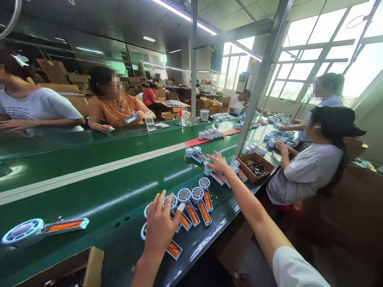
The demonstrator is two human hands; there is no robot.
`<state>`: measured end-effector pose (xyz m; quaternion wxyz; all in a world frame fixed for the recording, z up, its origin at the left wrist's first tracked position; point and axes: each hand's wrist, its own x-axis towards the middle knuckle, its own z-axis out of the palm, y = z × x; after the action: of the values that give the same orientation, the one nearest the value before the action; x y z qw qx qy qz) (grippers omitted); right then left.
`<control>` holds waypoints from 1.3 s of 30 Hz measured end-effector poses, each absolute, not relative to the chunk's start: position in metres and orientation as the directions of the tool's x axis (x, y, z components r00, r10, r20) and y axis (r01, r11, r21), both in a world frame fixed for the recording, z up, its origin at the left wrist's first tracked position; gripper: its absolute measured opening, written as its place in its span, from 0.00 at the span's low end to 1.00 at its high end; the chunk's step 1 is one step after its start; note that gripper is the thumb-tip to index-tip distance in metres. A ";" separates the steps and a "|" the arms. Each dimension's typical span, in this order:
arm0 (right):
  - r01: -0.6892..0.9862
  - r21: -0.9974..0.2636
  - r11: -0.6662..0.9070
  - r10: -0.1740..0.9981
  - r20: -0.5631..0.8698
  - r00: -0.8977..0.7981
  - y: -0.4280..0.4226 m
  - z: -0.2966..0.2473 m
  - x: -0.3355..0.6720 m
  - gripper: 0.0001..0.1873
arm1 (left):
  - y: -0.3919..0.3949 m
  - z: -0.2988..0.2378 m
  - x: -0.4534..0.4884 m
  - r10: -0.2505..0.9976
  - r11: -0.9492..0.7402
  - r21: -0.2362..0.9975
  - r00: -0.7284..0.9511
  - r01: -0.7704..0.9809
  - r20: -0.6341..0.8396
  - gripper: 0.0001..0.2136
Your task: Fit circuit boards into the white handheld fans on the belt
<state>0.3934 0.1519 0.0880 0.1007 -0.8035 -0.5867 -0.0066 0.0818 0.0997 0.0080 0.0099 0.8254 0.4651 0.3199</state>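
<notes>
My left hand (163, 223) is over a cluster of pale blue handheld fan halves, its fingers apart and a white cover on one fingertip. It hides part of the cluster, so I cannot tell whether it touches them. To its right lie fan halves with round heads and orange cells in their handles, such as this fan half (204, 207). Stretched farther forward, my right hand (220, 162) has its fingers spread above another group, beside a fan half (241, 173). Nothing shows in its grasp.
A cardboard box of small dark parts (255, 167) stands to the right; another carton (94, 267) is at the lower left. One fan half (44, 231) lies on the green conveyor belt (119, 181). A metal post (263, 75) rises beyond my right hand. Co-workers sit along both sides.
</notes>
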 end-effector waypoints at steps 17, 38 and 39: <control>0.884 -0.157 -0.440 0.855 0.227 0.466 0.095 0.058 0.451 0.21 | 0.121 0.031 0.204 0.770 -0.635 0.251 0.624 0.730 0.132 0.28; 0.735 -0.351 -0.580 0.662 0.322 0.676 0.018 -0.019 0.384 0.33 | 0.110 0.025 0.074 0.925 -0.349 0.357 0.258 0.867 0.278 0.22; 0.733 -0.368 -0.572 0.664 0.317 0.677 0.018 -0.024 0.379 0.34 | 0.109 0.022 0.064 0.931 -0.332 0.368 0.239 0.869 0.276 0.21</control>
<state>0.3789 0.0181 -0.0244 0.2404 -0.8835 -0.3954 -0.0721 0.0643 0.1089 0.0223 0.0687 0.7839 0.5740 0.2264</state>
